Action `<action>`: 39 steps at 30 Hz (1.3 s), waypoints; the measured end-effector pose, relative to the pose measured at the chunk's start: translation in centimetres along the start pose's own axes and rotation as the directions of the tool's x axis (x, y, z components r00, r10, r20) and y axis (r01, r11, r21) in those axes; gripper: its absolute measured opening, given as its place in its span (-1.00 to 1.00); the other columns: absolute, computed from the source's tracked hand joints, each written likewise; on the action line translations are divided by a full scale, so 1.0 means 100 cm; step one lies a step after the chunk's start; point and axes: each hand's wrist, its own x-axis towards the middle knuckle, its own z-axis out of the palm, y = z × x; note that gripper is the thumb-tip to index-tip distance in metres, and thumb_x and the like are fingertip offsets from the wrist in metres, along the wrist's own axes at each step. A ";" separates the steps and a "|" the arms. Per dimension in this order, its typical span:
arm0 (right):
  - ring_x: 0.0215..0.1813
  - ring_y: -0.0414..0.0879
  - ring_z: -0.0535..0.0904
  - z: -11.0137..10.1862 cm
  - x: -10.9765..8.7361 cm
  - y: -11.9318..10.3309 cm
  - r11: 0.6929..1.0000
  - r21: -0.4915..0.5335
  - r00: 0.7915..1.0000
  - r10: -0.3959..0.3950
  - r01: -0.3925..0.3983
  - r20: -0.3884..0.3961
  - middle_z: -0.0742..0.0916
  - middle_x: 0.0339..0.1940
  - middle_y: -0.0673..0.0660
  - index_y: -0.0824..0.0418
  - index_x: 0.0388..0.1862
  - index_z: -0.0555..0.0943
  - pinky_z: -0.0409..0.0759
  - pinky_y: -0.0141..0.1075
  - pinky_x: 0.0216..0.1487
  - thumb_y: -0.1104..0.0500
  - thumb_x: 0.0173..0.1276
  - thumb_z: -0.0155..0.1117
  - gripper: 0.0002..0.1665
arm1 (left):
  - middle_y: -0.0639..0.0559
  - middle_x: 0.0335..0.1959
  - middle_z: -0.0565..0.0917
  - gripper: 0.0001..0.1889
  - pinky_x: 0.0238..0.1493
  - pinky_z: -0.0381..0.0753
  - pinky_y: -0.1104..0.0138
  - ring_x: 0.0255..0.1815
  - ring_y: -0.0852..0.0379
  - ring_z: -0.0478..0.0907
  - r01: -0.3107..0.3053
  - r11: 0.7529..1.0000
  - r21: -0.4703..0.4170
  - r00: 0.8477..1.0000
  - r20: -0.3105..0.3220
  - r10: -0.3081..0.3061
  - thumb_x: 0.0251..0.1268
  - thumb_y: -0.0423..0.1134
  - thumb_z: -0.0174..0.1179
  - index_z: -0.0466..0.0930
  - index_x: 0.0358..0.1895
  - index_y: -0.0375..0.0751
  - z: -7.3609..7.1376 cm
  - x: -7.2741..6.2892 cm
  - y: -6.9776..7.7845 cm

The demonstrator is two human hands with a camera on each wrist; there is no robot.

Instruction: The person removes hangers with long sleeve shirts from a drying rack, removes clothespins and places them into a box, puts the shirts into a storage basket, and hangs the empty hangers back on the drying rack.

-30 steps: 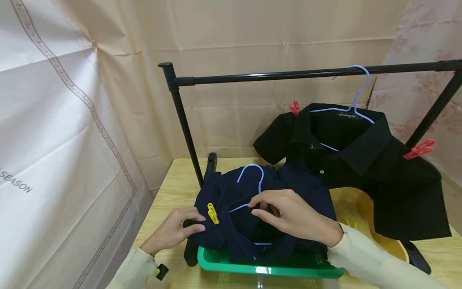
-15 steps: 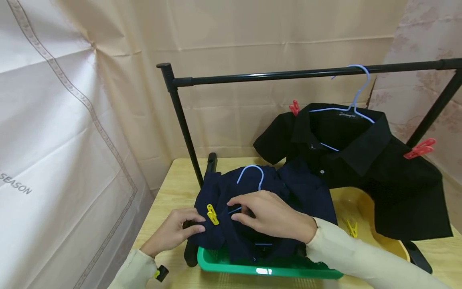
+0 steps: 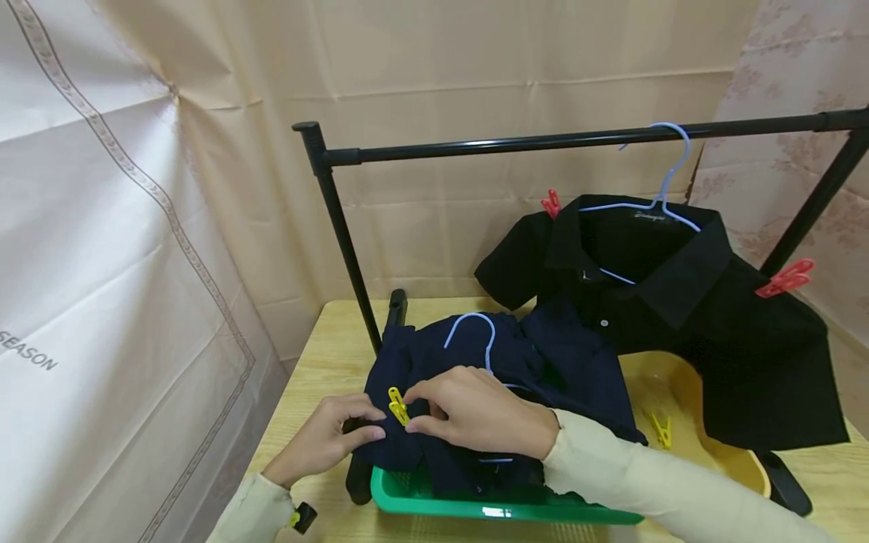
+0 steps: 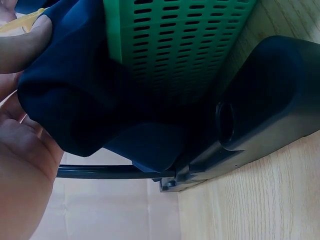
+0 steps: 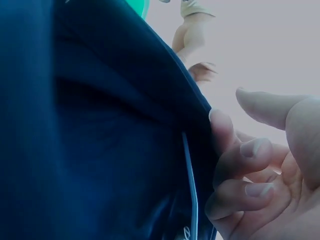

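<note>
While the shirt [image 3: 570, 392] is pinched at one side by the left hand [image 3: 319, 441], the right hand [image 3: 475, 415] is placed beside a yellow clip [image 3: 397, 406], thumb and forefinger apart; contact cannot be told. Shirt: navy, collared, rumpled, spread over a green basket [image 3: 502, 513] on the desk [image 3: 326, 362]. Blue hanger [image 3: 471, 314] partly hidden by cloth and hand.

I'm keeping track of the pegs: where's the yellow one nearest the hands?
In the head view, just left of centre, the yellow peg is on the navy shirt, between the left hand and the right hand.
</note>
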 end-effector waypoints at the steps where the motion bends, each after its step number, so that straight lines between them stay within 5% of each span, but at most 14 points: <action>1: -0.61 -0.39 0.40 0.001 0.000 -0.001 1.000 0.002 1.000 -0.007 0.007 0.002 0.50 -0.67 -0.24 0.13 0.14 0.74 0.38 -0.47 -0.61 -0.06 0.44 0.40 -0.59 | 0.23 -0.31 0.68 -0.88 -0.45 0.44 0.39 -0.43 0.28 0.47 0.000 1.000 0.000 1.000 -0.001 0.000 0.40 -0.24 0.35 0.79 -0.07 0.00 0.000 0.000 0.000; 11: -0.64 -0.40 0.38 0.008 0.002 -0.004 1.000 -0.016 1.000 0.004 -0.004 0.022 0.47 -0.68 -0.23 0.11 0.33 0.64 0.40 -0.47 -0.62 0.00 0.44 0.42 -0.48 | 0.21 -0.22 0.72 -0.87 -0.38 0.54 0.36 -0.36 0.25 0.55 -0.015 1.000 0.000 1.000 0.003 0.015 0.40 -0.29 0.34 0.78 -0.07 -0.02 -0.001 0.000 0.001; 19: -0.55 -0.48 0.41 0.015 0.002 -0.007 0.990 -0.100 0.995 -0.101 0.101 0.006 0.70 -0.43 -0.21 0.05 0.12 0.75 0.38 -0.59 -0.55 0.02 0.40 0.46 -0.65 | 0.20 -0.22 0.73 -0.84 -0.41 0.52 0.36 -0.39 0.27 0.54 -0.034 0.999 -0.007 0.999 -0.016 0.034 0.38 -0.32 0.35 0.78 -0.06 -0.01 -0.001 -0.002 0.001; 22: -0.50 -0.48 0.45 0.017 0.002 -0.007 0.973 -0.176 0.988 -0.154 0.147 -0.027 0.77 -0.30 -0.15 0.04 0.03 0.76 0.34 -0.63 -0.52 0.03 0.39 0.48 -0.72 | 0.24 -0.23 0.72 -0.80 -0.44 0.48 0.38 -0.42 0.28 0.51 -0.025 1.000 -0.006 0.999 -0.024 0.025 0.35 -0.37 0.36 0.78 -0.06 0.00 -0.001 -0.002 0.002; 27: -0.52 -0.40 0.41 0.022 0.002 -0.007 0.925 -0.305 0.960 -0.266 0.227 -0.093 0.65 -0.39 -0.12 0.02 -0.19 0.77 0.23 -0.64 -0.54 0.05 0.38 0.49 -0.89 | 0.23 -0.27 0.71 -0.80 -0.49 0.43 0.40 -0.44 0.29 0.48 -0.042 0.999 -0.008 0.999 -0.031 0.042 0.34 -0.37 0.38 0.78 -0.07 0.00 0.000 -0.001 0.003; 32: -0.48 -0.34 0.42 0.024 0.004 -0.007 0.893 -0.365 0.935 -0.328 0.262 -0.132 0.66 -0.15 -0.03 0.00 -0.25 0.77 0.26 -0.67 -0.49 0.06 0.37 0.50 -0.93 | 0.21 -0.25 0.72 -0.78 -0.49 0.42 0.40 -0.43 0.30 0.49 -0.069 0.998 -0.007 0.997 -0.033 0.068 0.31 -0.39 0.39 0.78 -0.06 0.00 0.001 -0.001 0.002; 35: -0.45 -0.34 0.46 0.023 0.006 -0.008 0.897 -0.354 0.942 -0.318 0.263 -0.106 0.71 -0.13 -0.05 0.01 -0.22 0.74 0.31 -0.67 -0.44 0.06 0.37 0.51 -0.90 | 0.19 -0.22 0.74 -0.81 -0.44 0.48 0.40 -0.40 0.28 0.53 -0.056 0.998 -0.014 0.998 -0.028 0.056 0.35 -0.35 0.37 0.78 -0.06 0.01 0.001 -0.001 0.003; 39: -0.46 -0.37 0.45 0.021 0.008 -0.010 0.917 -0.322 0.961 -0.269 0.235 -0.068 0.72 -0.21 -0.09 0.07 0.08 0.67 0.29 -0.66 -0.50 0.04 0.34 0.53 -0.63 | 0.19 -0.21 0.74 -0.85 -0.40 0.52 0.38 -0.37 0.26 0.56 -0.044 0.999 -0.016 0.999 -0.022 0.044 0.38 -0.31 0.35 0.78 -0.08 0.02 0.001 -0.001 0.003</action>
